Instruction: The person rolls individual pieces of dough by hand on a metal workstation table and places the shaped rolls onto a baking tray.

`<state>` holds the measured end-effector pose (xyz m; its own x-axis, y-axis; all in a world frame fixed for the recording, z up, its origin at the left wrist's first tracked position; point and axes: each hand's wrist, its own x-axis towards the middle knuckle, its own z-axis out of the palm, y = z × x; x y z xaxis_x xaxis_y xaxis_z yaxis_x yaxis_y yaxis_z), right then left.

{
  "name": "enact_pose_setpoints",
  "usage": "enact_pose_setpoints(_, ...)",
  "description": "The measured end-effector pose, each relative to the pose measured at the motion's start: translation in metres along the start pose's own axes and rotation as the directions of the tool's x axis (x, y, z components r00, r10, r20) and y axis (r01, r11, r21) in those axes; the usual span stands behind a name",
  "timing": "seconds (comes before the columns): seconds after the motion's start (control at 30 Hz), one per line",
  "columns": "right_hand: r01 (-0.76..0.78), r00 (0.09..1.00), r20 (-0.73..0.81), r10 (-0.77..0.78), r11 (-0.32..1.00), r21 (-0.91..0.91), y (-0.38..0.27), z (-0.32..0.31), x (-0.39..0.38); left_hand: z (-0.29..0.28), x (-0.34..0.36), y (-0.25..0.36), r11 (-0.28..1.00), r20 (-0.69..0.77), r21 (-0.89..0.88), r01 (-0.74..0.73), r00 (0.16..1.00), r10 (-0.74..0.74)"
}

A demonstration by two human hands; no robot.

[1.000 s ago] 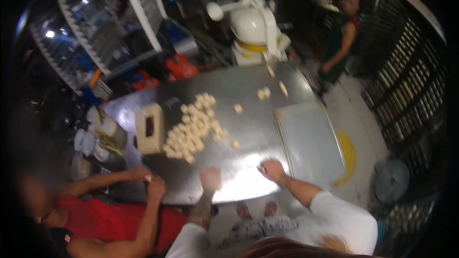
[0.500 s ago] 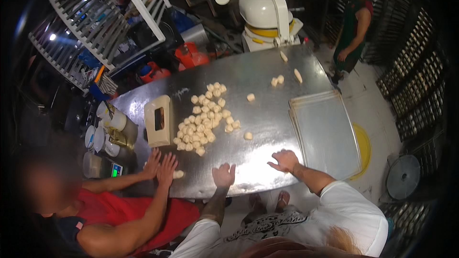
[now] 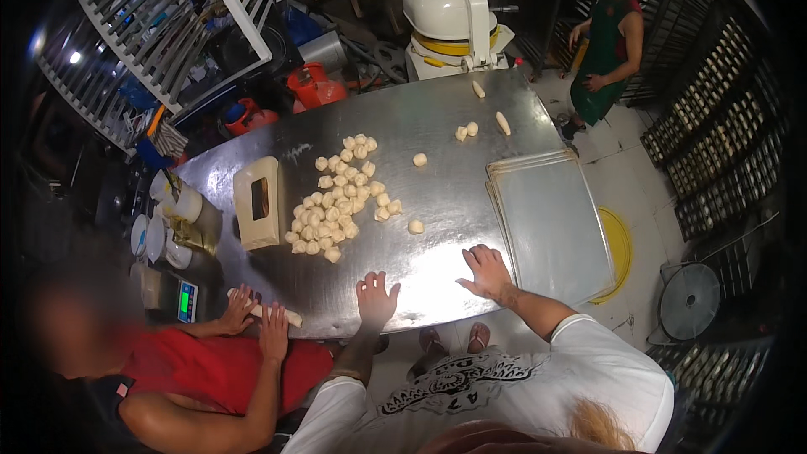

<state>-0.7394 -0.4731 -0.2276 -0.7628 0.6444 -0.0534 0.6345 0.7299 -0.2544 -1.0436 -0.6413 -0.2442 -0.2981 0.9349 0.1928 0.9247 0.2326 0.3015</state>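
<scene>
My left hand (image 3: 376, 301) is over the near edge of the steel table (image 3: 454, 244), fingers stretched out and thumb apart. Farther right, beside the metal trays, my right hand (image 3: 486, 273) lies palm down with its fingers spread. Neither hand shows anything in its grasp; whatever may be under the palms is hidden. Beyond my left hand is a heap of pale dough balls (image 3: 324, 219), and a single dough ball (image 3: 415, 226) sits between it and my right hand. At my left, a co-worker's hands (image 3: 259, 315) press on a rolled dough stick (image 3: 277, 314).
Stacked flat metal trays (image 3: 555, 227) cover the table's right end. A cream-coloured block-shaped container (image 3: 255, 202), white tubs (image 3: 181, 197) and a digital scale (image 3: 187, 300) stand at the left. A white machine (image 3: 450, 13) is behind the table; another person (image 3: 612, 42) stands at far right.
My fingers have spread and stretched out, the right hand lying flatter. The co-worker's hands have moved apart, showing a longer dough stick. The far person's raised arm has come down. The view has shifted slightly.
</scene>
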Motion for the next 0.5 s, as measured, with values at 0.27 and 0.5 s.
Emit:
enact_pose_setpoints(0.27, 0.042, 0.988, 0.148, -0.039, 0.999, -0.017, -0.012, 0.021, -0.092, -0.011, -0.054, 0.002, 0.990, 0.274, 0.101, -0.099, 0.959, 0.068)
enact_pose_setpoints(0.5, -0.065, 0.995, 0.076, 0.071, 0.995, -0.078, -0.030, 0.022, -0.012, 0.028, 0.016, -0.016, 0.989, 0.042, 0.140, 0.040, 0.998, -0.047)
